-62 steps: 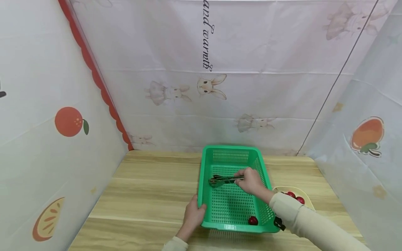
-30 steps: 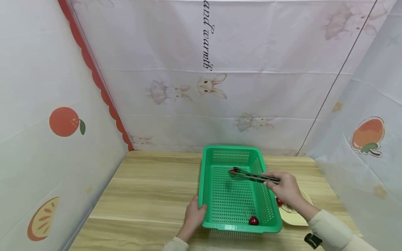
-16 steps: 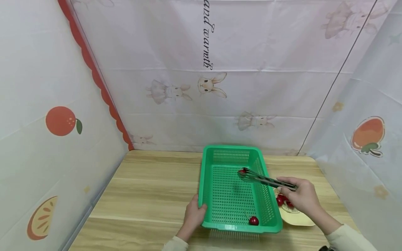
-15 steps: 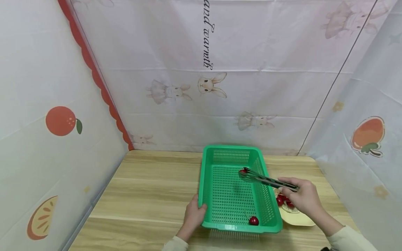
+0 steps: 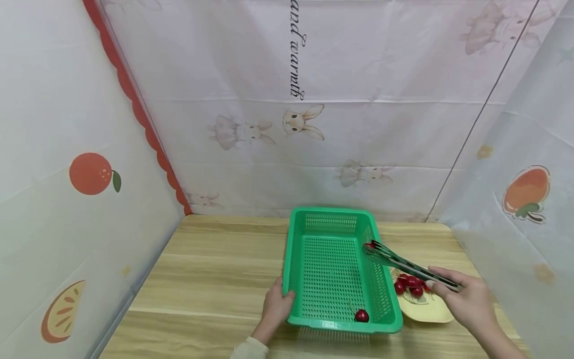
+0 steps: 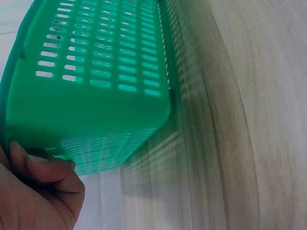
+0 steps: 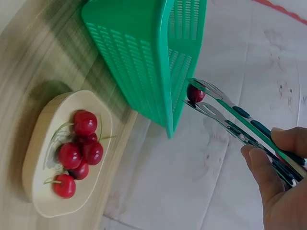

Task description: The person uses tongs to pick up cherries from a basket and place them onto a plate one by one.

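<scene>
My left hand point(image 5: 275, 304) grips the front left corner of a green plastic basket point(image 5: 344, 327), thumb over the rim. With my right hand point(image 5: 468, 299) I hold metal tongs point(image 5: 405, 264), fingers and thumb on the two arms. Pinched between the tong tips is one dark red cherry point(image 7: 195, 93), raised near the basket's right rim. Another cherry point(image 5: 361, 315) lies on the basket floor at the front right. Right of the basket, a pale yellow dish point(image 5: 430, 312) holds several cherries with stems point(image 7: 70, 155), below my right hand and the tongs.
The basket and dish stand on a wooden table point(image 5: 215, 279). A printed cloth wall point(image 5: 251, 184) rises right behind the table, with further cloth walls at the left point(image 5: 49, 224) and right point(image 5: 515, 249).
My right hand has drawn the tongs back from over the basket's left part to its right rim, now with a cherry in the tips. The dish is uncovered. My left hand stays at its corner.
</scene>
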Available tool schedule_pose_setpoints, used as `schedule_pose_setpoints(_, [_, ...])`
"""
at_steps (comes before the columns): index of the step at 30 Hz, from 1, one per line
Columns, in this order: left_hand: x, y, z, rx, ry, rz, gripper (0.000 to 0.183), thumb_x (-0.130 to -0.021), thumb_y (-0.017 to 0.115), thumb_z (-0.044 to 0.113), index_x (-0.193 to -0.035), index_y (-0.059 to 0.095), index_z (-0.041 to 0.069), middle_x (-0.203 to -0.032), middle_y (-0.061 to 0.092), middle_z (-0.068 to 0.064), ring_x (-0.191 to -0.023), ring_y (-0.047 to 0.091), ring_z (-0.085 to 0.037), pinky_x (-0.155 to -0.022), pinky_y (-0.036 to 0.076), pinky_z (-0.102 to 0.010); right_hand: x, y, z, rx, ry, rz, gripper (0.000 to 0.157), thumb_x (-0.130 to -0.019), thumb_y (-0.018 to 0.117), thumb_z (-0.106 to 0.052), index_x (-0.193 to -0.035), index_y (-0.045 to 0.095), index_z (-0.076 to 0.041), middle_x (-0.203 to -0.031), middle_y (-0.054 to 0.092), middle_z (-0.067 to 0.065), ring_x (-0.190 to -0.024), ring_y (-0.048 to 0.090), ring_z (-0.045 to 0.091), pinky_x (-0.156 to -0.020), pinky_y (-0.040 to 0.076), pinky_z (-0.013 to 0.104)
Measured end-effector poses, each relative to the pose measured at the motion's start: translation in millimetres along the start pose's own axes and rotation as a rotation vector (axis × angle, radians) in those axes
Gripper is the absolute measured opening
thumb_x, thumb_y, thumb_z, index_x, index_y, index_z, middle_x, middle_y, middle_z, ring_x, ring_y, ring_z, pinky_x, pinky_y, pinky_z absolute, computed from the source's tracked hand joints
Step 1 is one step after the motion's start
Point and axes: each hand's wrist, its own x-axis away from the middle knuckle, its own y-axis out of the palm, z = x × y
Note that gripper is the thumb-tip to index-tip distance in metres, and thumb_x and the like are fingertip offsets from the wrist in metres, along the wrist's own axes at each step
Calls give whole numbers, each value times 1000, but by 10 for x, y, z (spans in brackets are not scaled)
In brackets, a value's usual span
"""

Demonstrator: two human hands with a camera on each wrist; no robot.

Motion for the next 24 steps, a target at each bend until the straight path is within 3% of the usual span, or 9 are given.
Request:
schedule_pose_setpoints(4, [-9, 5, -1, -1, 3, 2, 32, -84, 56, 3, -115, 52, -5, -94, 61, -14, -75, 56, -20, -63, 48, -38, 76, -82, 86, 46, 36, 67, 28, -75, 76, -9, -100, 71, 2, -91, 67, 19, -55, 42, 5, -41, 32, 24])
schedule_pose_setpoints(10, [-16, 8, 12, 3, -2, -3, 31, -85, 55, 3, -114, 53, -5, -93, 61, -13, -75, 56, -20, -63, 48, -37, 206, -194, 222, 51, 194, 90, 32, -76, 77, -18, -101, 71, 1, -88, 68, 1, -71, 44, -14, -53, 38, 15])
schedule_pose_setpoints(12, [-10, 3, 19, 0, -7, 0, 30, -84, 56, 4, -114, 53, -4, -92, 61, -12, -75, 56, -20, -63, 48, -38, 240, -224, 261, 65, 226, 87, 35, -76, 77, -21, -103, 70, 1, -89, 68, 2, -71, 42, -18, -53, 39, 12])
schedule_pose_setpoints(18, [6, -9, 30, -1, -7, 1, 30, -84, 57, 3, -113, 53, -4, -91, 60, -12, -75, 56, -21, -63, 47, -39, 337, -284, 363, 50, 310, 115, 34, -76, 77, -21, -100, 71, 1, -80, 62, -21, -66, 45, -16, -51, 39, 13])
schedule_pose_setpoints(20, [2, -8, 26, -5, -7, 0, 31, -84, 57, 4, -114, 53, -3, -92, 60, -12, -75, 56, -21, -63, 47, -39, 370, -291, 387, 49, 373, 111, 32, -76, 76, -22, -100, 72, 0, -80, 65, -17, -62, 48, -8, -49, 39, 18])
schedule_pose_setpoints(24, [-7, -9, 21, -8, -10, -1, 32, -84, 57, 4, -115, 52, -3, -93, 61, -13, -75, 56, -21, -63, 48, -39, 457, -275, 435, 29, 553, 72, 35, -78, 74, -25, -103, 71, -1, -85, 69, 10, -53, 47, 9, -44, 37, 26])
